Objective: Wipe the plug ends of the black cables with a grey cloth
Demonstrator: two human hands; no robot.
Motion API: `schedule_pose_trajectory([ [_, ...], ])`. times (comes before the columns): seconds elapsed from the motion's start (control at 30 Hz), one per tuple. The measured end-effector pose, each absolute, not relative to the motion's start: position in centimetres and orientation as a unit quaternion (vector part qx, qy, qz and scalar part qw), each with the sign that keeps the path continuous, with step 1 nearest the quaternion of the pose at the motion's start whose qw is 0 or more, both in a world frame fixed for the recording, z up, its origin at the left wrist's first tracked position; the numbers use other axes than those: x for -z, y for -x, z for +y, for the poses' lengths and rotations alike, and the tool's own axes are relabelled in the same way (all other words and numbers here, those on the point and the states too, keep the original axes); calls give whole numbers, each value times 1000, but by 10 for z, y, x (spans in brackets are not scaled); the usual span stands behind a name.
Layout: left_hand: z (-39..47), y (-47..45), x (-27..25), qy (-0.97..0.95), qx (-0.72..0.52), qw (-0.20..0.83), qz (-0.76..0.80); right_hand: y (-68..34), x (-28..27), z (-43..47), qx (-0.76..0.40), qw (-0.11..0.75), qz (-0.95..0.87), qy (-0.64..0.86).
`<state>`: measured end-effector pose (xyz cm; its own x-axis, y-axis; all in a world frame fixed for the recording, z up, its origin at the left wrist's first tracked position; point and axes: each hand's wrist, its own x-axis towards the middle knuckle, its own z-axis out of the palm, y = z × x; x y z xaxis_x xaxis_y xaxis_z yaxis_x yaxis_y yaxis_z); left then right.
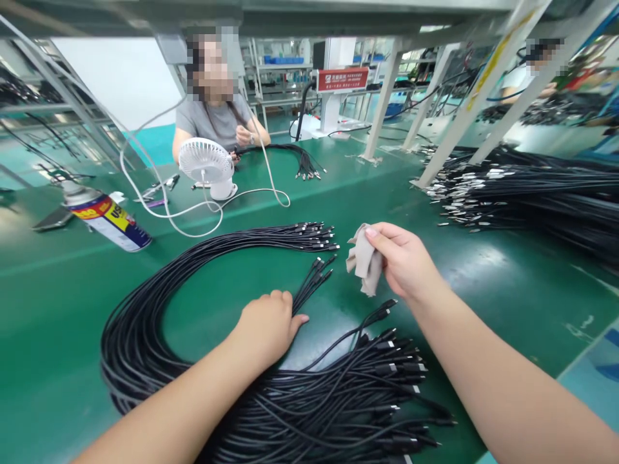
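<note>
My left hand (268, 325) is closed around a few black USB cables (312, 283), whose plug ends stick out past my fingers to the upper right. Pinched between the thumb and fingers of my right hand (403, 258) is a crumpled light grey cloth (363, 258), held above the table and apart from the cables. A large bundle of black cables (140, 309) curves from the upper middle round the left side. More cables (348, 386) lie in a thick pile under my left forearm, with their plugs pointing right.
Beyond lie a white fan (206, 161) with its looping cord and a tilted spray can (109, 219). A co-worker (217, 116) sits across the green table (271, 206) handling cables. Heaped cables (522, 187) and slanted metal posts (449, 122) stand right. A shelf edge (290, 22) crosses overhead.
</note>
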<state>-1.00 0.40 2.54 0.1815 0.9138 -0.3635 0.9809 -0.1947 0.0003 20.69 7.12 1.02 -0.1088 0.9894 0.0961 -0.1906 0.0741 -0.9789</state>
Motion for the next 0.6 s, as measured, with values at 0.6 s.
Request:
schedule_pose_trajectory([
  [0.6, -3, 4, -19, -767, 85, 110, 627, -196, 7, 78, -558, 569, -464, 387],
])
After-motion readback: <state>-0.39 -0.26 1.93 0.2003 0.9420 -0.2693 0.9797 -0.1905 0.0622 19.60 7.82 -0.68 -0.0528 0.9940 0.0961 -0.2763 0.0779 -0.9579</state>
